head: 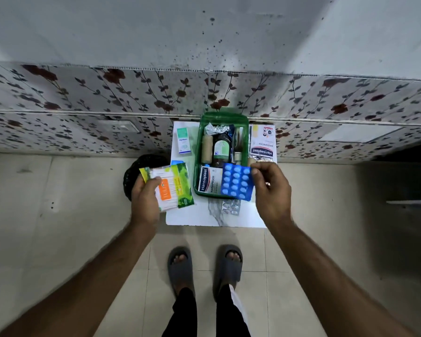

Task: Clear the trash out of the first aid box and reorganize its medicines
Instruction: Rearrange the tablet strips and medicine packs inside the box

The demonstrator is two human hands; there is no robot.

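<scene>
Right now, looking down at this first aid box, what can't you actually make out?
- Head view: small white carton lettering, too small to read.
- Silver blister strip, partly hidden behind the blue blister pack held by the right hand.
- Black bin, mostly covered by the left hand and its cotton swab packet.
- Green plastic box floor, buried under contents.

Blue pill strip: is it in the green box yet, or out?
Out. The right hand pinches the blue pill strip by its edge, holding it over the green box's near corner.
</scene>
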